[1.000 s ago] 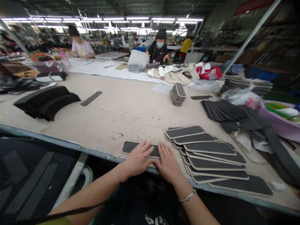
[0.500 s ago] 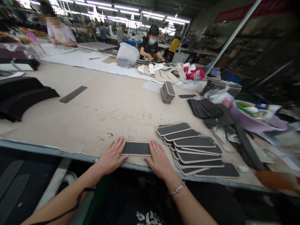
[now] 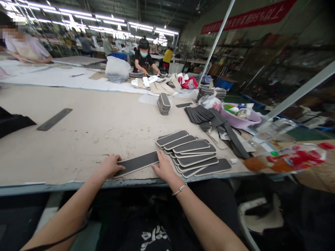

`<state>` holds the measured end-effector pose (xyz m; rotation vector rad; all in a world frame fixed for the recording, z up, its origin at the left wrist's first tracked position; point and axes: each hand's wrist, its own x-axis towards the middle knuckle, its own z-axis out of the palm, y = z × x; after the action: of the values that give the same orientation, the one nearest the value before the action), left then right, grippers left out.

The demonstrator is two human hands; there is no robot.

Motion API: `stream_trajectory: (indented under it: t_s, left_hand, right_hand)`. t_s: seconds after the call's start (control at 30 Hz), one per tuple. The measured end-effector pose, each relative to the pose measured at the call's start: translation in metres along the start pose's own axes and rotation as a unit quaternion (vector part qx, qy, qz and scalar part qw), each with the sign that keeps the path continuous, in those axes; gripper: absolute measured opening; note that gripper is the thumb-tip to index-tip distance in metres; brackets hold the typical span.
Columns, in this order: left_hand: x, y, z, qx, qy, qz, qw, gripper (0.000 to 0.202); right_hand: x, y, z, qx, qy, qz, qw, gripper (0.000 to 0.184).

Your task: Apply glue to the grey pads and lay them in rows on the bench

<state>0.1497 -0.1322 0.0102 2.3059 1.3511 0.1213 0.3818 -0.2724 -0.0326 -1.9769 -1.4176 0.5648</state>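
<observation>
Well left of the fanned pile (image 3: 193,159), a dark strip (image 3: 54,119) is laid. Just left of the pile, a grey panel (image 3: 138,164) is held, its left end by the left hand (image 3: 111,165), fingers curled, its right end by the right hand (image 3: 164,168), fingers straighter.

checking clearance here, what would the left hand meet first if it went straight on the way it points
Most likely the dark strip: the left hand touches its left end, fingers pointing over it. Past that, depth makes the line unclear.
</observation>
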Motion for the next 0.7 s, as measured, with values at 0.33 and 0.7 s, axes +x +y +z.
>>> stream_trajectory:
  t_s: [0.33, 0.7]
  left_hand:
    - [-0.039, 0.027, -0.03, -0.519, 0.052, -0.11, 0.846, 0.049]
    - [-0.009, 0.066, 0.005, -0.528, -0.006, -0.115, 0.842, 0.047]
  right_hand:
    - [0.003, 0.004, -0.036, 0.21, 0.053, 0.063, 0.974, 0.037]
    - [-0.004, 0.01, -0.092, 0.243, 0.147, 0.061, 0.957, 0.033]
